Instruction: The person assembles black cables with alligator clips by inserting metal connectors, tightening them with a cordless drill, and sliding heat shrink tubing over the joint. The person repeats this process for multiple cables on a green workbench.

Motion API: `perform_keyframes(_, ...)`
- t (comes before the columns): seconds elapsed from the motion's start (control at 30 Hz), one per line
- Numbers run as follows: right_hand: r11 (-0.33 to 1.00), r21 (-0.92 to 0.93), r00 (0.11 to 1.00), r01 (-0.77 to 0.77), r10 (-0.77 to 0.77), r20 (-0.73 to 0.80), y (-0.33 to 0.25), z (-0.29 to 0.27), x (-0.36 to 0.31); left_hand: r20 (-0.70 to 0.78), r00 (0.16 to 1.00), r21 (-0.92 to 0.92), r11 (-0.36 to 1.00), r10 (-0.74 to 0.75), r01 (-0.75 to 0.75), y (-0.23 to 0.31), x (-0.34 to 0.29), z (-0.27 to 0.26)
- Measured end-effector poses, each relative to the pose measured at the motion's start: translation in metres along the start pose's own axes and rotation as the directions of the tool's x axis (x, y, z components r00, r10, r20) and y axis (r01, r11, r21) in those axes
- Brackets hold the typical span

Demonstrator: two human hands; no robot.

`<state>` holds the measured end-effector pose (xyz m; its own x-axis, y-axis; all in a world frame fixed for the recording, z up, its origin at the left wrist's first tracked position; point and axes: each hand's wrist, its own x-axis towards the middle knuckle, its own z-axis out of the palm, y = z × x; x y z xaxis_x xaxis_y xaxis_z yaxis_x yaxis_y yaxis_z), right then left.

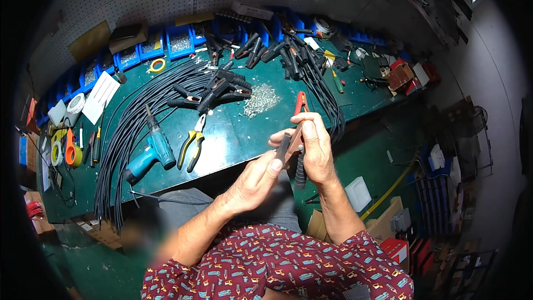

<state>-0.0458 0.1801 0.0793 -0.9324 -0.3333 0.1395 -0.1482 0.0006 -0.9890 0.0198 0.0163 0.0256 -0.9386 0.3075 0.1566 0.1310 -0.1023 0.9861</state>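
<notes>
Above my lap at the bench's front edge, both hands are on a cable clamp [294, 145] with a red jaw end, copper-coloured metal and black handles. My right hand [316, 153] is wrapped round its middle, and the red end points away from me. My left hand [260, 180] pinches a black handle piece [283, 147] between thumb and fingers. Whether that piece is fixed to the clamp cannot be told. Part of the clamp hides behind my fingers. Ahead on the bench lie a heap of black-handled clamps [214, 91] and a pile of small metal pieces [261, 100].
On the green bench [222, 139] are a teal cordless drill [155, 153], yellow-and-black pliers [192, 144] and a bundle of black cables [119, 144]. More cables [325, 94] hang over the front edge. Blue bins [180, 44] line the back. Boxes [394, 249] stand below right.
</notes>
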Motion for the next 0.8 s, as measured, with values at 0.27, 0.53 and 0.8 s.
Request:
perform_keyframes(0.27,0.999,0.039,0.999,-0.036,0.035,0.018,-0.002,0.006,-0.005,0.08,0.995,-0.045,0.997,-0.064,0.068,-0.001,0.002,-0.011)
perform_keyframes(0.53,0.975,0.221,0.997,-0.019,0.035,-0.07,0.019,0.014,-0.003,0.352,0.912,-0.52,0.765,-0.212,0.379,-0.007,0.0,-0.017)
perform_keyframes(0.8,0.999,0.045,0.986,-0.004,0.012,-0.166,0.023,0.025,-0.006,-0.138,0.974,0.511,0.855,0.181,-0.087,-0.002,0.001,-0.003)
